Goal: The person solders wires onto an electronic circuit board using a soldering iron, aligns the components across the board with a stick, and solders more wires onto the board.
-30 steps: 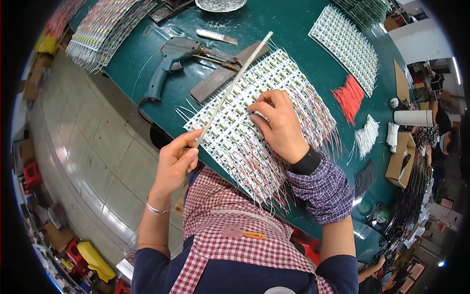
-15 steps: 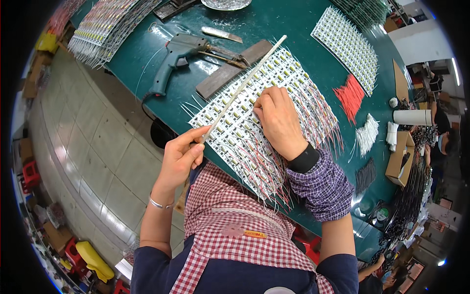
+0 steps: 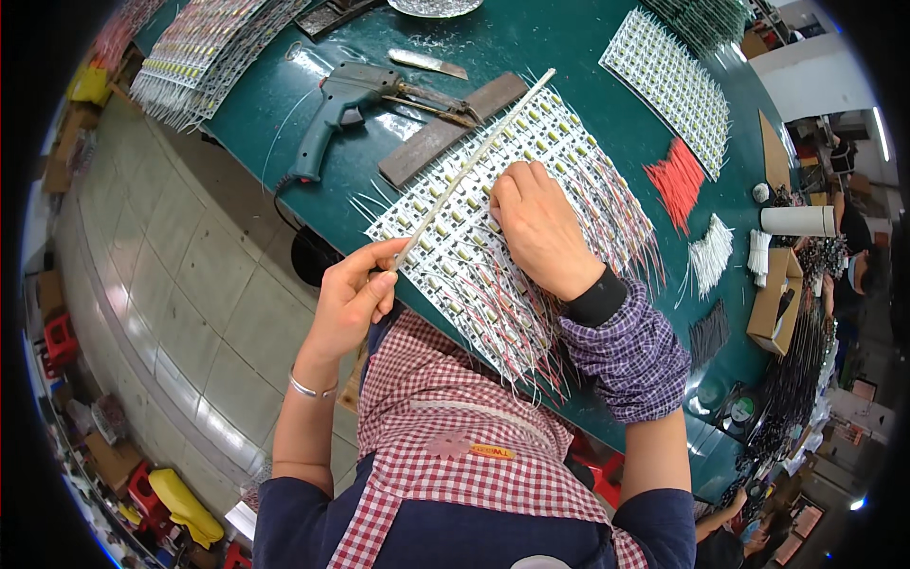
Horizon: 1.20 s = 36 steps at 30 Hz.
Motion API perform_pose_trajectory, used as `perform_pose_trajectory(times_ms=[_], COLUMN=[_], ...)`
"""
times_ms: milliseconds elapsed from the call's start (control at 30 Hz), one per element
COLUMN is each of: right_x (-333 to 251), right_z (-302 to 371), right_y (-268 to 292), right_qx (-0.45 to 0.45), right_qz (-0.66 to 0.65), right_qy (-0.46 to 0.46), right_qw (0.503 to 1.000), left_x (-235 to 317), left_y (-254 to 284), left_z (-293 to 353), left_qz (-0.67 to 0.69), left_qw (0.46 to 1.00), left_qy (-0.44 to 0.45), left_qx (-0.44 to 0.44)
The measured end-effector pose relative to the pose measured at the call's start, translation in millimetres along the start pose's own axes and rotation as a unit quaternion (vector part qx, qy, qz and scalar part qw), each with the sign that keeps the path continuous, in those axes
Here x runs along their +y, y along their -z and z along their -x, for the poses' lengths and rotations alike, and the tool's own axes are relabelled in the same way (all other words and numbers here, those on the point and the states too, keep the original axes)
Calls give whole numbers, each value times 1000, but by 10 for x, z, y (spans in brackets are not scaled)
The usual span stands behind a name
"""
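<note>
A white panel of small circuit boards (image 3: 445,248) lies slanted on the green table, with yellow-green parts in rows. Thin red and white wires (image 3: 507,327) hang off its near side. Across the panel runs a long, thin, pale stick (image 3: 474,170). My left hand (image 3: 351,299) pinches the stick's near end between thumb and fingers, by the panel's left corner. Over the middle of the panel, my right hand (image 3: 544,228) is closed with fingertips bent down to the boards, just right of the stick. Whatever those fingertips hold is hidden.
A green soldering gun (image 3: 330,128) and a dark flat bar (image 3: 417,152) lie beyond the panel, near a knife (image 3: 428,64). To the right are red wires (image 3: 676,185), white wires (image 3: 711,256), black wires (image 3: 708,332), another board panel (image 3: 668,90) and a cardboard box (image 3: 774,303).
My right hand has shifted slightly up the panel, and its wrist has swung a little to the right. My left hand and the stick stay nearly in place.
</note>
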State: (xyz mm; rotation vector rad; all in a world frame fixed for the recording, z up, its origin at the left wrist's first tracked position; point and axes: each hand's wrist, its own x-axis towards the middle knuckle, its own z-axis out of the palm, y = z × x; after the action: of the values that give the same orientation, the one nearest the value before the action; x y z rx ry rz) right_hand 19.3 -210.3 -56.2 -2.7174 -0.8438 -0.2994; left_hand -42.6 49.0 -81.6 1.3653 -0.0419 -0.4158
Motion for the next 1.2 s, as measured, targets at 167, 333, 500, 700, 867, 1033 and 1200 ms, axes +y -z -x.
perform_pose_trajectory(times_ms=[167,333,500,700,867,1033,1200], right_x=[-162,-319,-347,-279,-310,-75,-66], right_z=[28,89,163,447,336,238,313], right_y=[27,43,49,57,258,173,7], right_qx=[5,-24,-3,69,140,57,51], right_qz=[86,113,74,-33,-68,-19,-19], right_qy=[0,-82,-94,-87,-144,-114,-117], right_qw=[996,990,993,993,977,992,992], left_x=[-17,19,74,202,174,246,302], left_y=[10,-16,-115,-255,-231,-292,-315], left_z=[-1,3,88,164,187,186,217], left_qz=[-2,-3,-53,-243,-355,-426,-484], left_qw=[1000,1000,998,967,928,898,870], left_qy=[-3,0,7,-80,-109,-107,-97], left_qx=[3,1,26,23,-2,-6,-12])
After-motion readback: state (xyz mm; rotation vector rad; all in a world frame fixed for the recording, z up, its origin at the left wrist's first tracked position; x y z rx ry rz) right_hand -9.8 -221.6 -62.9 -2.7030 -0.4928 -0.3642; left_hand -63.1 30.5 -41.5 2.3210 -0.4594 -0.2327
